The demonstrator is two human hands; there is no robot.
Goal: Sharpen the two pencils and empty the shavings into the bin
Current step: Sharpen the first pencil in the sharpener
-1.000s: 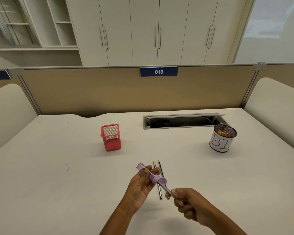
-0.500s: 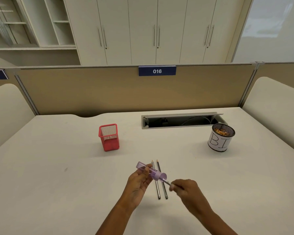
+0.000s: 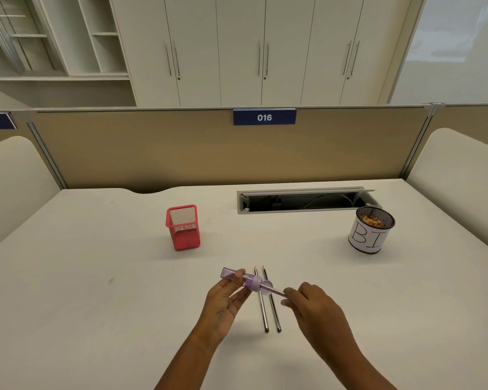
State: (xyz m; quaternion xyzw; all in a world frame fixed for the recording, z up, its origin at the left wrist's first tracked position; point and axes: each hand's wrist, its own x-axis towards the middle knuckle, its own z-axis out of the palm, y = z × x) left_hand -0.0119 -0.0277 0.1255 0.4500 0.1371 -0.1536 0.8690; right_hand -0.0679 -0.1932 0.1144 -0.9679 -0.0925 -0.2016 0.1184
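"016" on the blue sign (image 3: 264,117) atop the partition (image 3: 209,153); "BI" (hand-lettered) on the bin (image 3: 367,237)

White tabletop (image 3: 96,291). Red mesh holder (image 3: 183,228) upright, left of centre. Open cable slot (image 3: 302,201) at the rear edge, wires inside. Tan partition (image 3: 181,153) behind, blue "016" label (image 3: 264,117). Cream cabinets (image 3: 262,52) and open shelves (image 3: 54,38) beyond.

Bright, even overhead light; soft, faint shadows lie on the surface (image 3: 96,291). Wide-angle lens bows straight lines at the edges. Focus slightly soft throughout; no glare.
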